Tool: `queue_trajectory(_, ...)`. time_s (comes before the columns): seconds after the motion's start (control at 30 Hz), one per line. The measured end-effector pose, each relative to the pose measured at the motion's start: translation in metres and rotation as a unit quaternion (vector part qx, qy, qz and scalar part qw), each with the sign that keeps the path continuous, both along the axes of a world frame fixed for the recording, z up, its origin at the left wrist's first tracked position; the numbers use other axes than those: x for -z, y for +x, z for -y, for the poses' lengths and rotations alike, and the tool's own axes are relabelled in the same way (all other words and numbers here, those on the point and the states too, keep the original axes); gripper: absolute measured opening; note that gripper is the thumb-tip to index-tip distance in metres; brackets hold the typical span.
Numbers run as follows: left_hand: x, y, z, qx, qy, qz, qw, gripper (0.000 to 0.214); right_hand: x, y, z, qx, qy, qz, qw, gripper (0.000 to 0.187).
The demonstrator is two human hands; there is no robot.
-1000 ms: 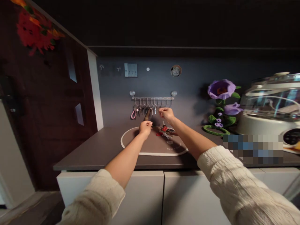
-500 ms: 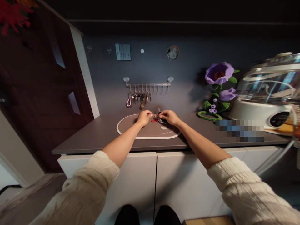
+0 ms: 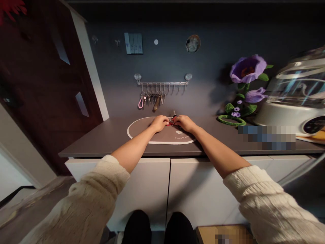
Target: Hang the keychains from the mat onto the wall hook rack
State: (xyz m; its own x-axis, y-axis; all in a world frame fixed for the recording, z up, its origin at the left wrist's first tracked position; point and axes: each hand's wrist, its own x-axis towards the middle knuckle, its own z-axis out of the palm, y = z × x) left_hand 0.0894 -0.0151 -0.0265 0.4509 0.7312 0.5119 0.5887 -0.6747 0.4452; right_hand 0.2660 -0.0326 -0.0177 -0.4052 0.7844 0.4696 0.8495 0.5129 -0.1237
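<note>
Above the brown mat (image 3: 154, 138), my two hands meet at a bunch of keys with red parts (image 3: 172, 120). My left hand (image 3: 159, 123) is closed, its fingertips pinching a red piece at the bunch's left side. My right hand (image 3: 186, 122) is closed on the right side of the bunch. One key (image 3: 174, 113) points up beside its fingertips. Fingers hide much of the bunch, so I cannot make out the ring. Behind, a hook rail (image 3: 162, 83) on the wall carries several hanging keys (image 3: 152, 97) and a pink loop strap (image 3: 140, 102).
A purple flower ornament (image 3: 247, 69) and a white appliance with a clear top (image 3: 291, 98) stand on the counter (image 3: 215, 142) to the right. White cabinet doors (image 3: 142, 189) are below, and a dark door (image 3: 48, 78) is at left. A box (image 3: 207, 234) sits on the floor.
My hands have closed in around the bunch of keys. The red piece, earlier low between the hands, is now up at my fingertips. The view has shifted, with the wall higher in frame.
</note>
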Motion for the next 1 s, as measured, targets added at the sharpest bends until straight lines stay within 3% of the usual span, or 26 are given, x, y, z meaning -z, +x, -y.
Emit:
queue_trajectory(0.17, 0.001, 0.0, -0.001, -0.003, 0.013, -0.036, 0.999, 0.015, 0.001, 0.0, -0.002, -0.017, 0.004, -0.021, 1.0, 0.014)
queue_trajectory(0.4, 0.0, -0.001, -0.001, -0.016, 0.014, -0.037, 0.999, 0.017, -0.002, -0.004, 0.001, 0.012, -0.004, -0.044, 0.999, 0.015)
queue_trajectory(0.73, -0.004, 0.0, 0.003, -0.014, -0.024, 0.046, 0.999, 0.019, -0.006, -0.008, 0.011, -0.005, -0.032, -0.167, 0.985, 0.013)
queue_trajectory(0.83, -0.005, 0.001, 0.004, 0.007, -0.052, 0.088, 0.995, 0.02, -0.004, -0.008, 0.008, -0.032, -0.065, -0.247, 0.966, 0.01)
queue_trajectory(1.0, -0.007, 0.003, 0.007, 0.046, -0.117, 0.178, 0.976, 0.02, -0.002, -0.011, 0.005, -0.102, -0.136, -0.401, 0.9, 0.01)
